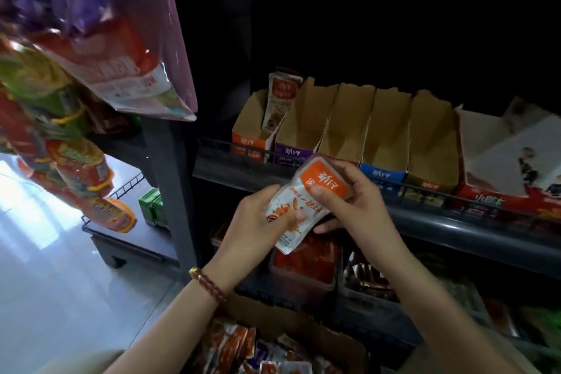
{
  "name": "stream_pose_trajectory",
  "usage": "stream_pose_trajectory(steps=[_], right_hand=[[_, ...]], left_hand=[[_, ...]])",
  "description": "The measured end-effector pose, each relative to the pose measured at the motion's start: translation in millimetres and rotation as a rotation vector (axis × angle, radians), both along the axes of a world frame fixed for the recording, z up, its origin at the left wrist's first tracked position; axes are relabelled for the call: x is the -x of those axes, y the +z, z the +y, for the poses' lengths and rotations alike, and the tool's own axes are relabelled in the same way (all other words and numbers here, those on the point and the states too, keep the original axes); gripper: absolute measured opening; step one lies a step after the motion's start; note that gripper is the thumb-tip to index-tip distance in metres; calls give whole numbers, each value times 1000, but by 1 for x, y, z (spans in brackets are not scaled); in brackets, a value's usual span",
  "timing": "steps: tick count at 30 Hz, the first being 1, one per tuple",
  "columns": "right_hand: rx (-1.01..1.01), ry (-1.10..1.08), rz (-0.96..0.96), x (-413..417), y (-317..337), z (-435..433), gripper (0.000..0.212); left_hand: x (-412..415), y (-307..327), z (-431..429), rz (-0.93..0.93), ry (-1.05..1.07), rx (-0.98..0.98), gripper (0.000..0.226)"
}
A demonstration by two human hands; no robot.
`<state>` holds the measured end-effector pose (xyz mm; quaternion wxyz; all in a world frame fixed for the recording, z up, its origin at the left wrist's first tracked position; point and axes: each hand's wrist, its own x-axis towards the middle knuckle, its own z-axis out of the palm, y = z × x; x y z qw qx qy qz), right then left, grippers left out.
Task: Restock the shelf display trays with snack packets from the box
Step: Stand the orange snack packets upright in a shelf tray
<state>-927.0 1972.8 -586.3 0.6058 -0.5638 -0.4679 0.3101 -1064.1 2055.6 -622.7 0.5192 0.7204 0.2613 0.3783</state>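
Cardboard display trays (385, 121) stand almost bare, with one packet (280, 100) in the leftmost. Left hand (258, 222) and right hand (361, 191) hold an orange snack packet (306, 200) before them, fingers (321, 191) curled round it. The box (303, 325) below looks full, so restocking seems barely begun.

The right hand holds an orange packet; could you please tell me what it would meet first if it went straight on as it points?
Probably the purple-fronted tray, or the wire rail before it; the right hand points up-left with the packet, though depth is unclear.
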Motion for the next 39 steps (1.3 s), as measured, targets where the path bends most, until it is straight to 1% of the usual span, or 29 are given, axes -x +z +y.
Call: stream_pose_trajectory(steps=[3,5,7,9,10,12,13,17,20,21,24,25,28,30,32,34,37,39], right_hand=[[-30,89,-131,-4,12,12,40],[-96,79,-232,-4,16,25,37],[-225,25,-359,-6,21,41,32],[-391,-72,-529,-10,30,59,28],[-472,-137,-621,-15,35,70,28],[-583,-255,-759,-26,44,97,30],[-601,-292,-783,-30,48,110,30],[-501,-244,-694,-38,51,159,27],[-421,-275,-660,-44,45,181,30],[-396,-293,-691,-44,45,184,32],[-315,-324,-906,-43,45,191,38],[-249,-309,-973,-41,46,193,41],[104,-285,-1152,-38,41,203,56],[216,-330,-1287,-38,38,212,64],[227,-417,-1369,-38,38,218,63],[229,-500,-1412,-40,40,222,59],[230,-564,-1419,-40,44,226,46],[210,-582,-1391,-38,43,228,44]], left_hand=[[0,6,13,-35,26,-54,13],[-2,5,23,15,133,-149,15],[-6,-1,36,115,331,-304,31],[-12,-7,52,133,420,-429,53],[-14,-10,64,151,444,-511,60],[-16,-18,87,260,514,-712,63],[-16,-23,96,321,528,-787,63],[-16,-41,113,505,513,-901,64],[-18,-36,117,541,514,-942,61],[-18,-35,119,535,505,-942,60],[-17,-37,118,521,470,-934,59],[-17,-38,119,516,468,-928,58],[-21,-40,117,485,477,-882,57],[-28,-40,116,457,475,-855,57],[-32,-41,114,448,469,-842,57],[-32,-42,115,448,469,-845,56],[-28,-41,115,444,468,-862,56],[-26,-40,116,434,465,-890,56]])
